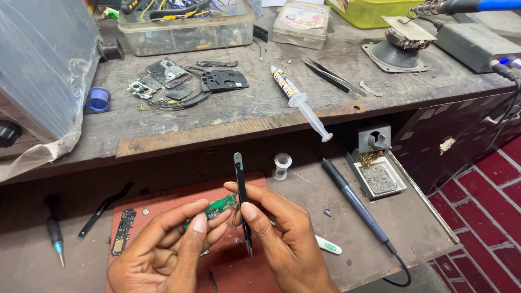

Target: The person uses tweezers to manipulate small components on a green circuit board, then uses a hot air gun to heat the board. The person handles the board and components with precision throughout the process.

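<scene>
Tweezers [242, 203] pinched in my right hand [282, 239], tips pointing down; left hand [168, 249] clamps the small green circuit board [217, 206] over the red mat [163, 203]. Board is out and bare; the other stripped parts [184, 81] lie far left on the upper shelf, not yet refitted. Labelled syringe [298, 100] lies at the shelf edge; clear tub [184, 27] and flat pale box [301, 21] sit farther back.

Green circuit board [219, 206], black tweezers [242, 203], red mat [163, 202], blue spool [98, 99].
</scene>
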